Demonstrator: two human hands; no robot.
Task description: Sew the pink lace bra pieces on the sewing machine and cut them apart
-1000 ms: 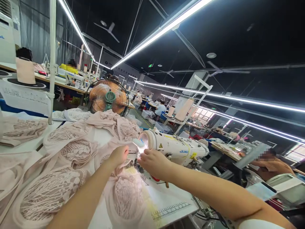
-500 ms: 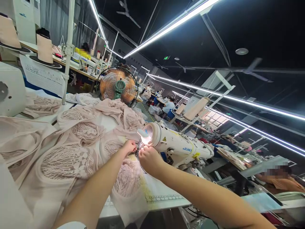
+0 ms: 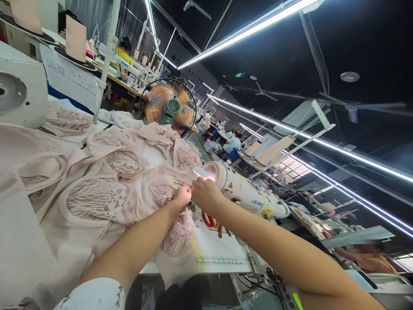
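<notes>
My left hand [image 3: 181, 196] and my right hand [image 3: 206, 194] sit side by side at the lit needle end of a white Juki sewing machine [image 3: 248, 196]. Both are closed, their fingers curled onto pale pink lace fabric [image 3: 176, 232] that runs under the machine head. What exactly each finger pinches is hidden behind the knuckles. A heap of the same pink lace garments [image 3: 106, 181] spreads across the white table [image 3: 219, 252] to the left of my arms. Red-handled scissors [image 3: 209, 220] lie just below my right wrist.
A standing fan [image 3: 170, 107] turns behind the garment heap. A white machine housing [image 3: 19, 92] stands at the far left beside a white pole [image 3: 105, 64]. Other people sit at sewing stations in the rows behind and at the right edge.
My view has swung left and down. Both hands have drawn closer together at the needle, with the right hand now up against the machine's lit end. The red scissors have come into sight.
</notes>
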